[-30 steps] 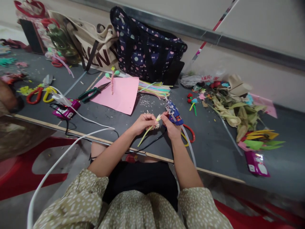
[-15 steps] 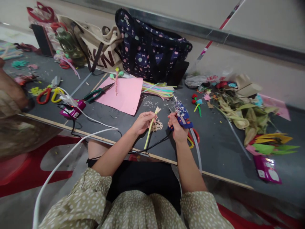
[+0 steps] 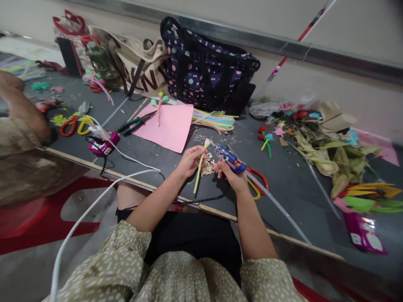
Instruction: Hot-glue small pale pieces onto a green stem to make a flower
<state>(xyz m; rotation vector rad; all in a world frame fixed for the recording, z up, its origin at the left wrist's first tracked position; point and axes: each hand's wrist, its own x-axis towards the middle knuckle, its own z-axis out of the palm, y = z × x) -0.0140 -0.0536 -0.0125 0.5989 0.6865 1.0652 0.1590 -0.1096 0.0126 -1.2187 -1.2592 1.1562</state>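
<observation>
Between the fingers of my left hand [image 3: 191, 161] is a yellow-green pipe cleaner [image 3: 198, 176], held upright with a small pale tuft at its top end. My right hand [image 3: 232, 174] is wrapped round a blue hot glue gun [image 3: 229, 157], its tip pointing left, close to the pale tuft; whether they touch I cannot tell. A long clear glue stick [image 3: 280, 206] sticks out of the gun's back. Under and between my hands lies a small heap of pale, seed-like pieces [image 3: 207, 167]. Scissors with red and yellow handles [image 3: 261, 180] lie partly hidden behind my right hand.
A pink sheet [image 3: 176, 130], green-handled pliers [image 3: 134, 125] and a bundle of pipe cleaners [image 3: 217, 121] lie ahead. Bags [image 3: 204, 67] stand at the back. Dried husks [image 3: 336, 151] are piled at right. A white cable [image 3: 94, 209] crosses at left, near another person's arm [image 3: 25, 109].
My right hand has turned the glue gun so its tip points left and brought it to the pipe cleaner's top. The glue stick has swung outward to the right. The view has shifted slightly.
</observation>
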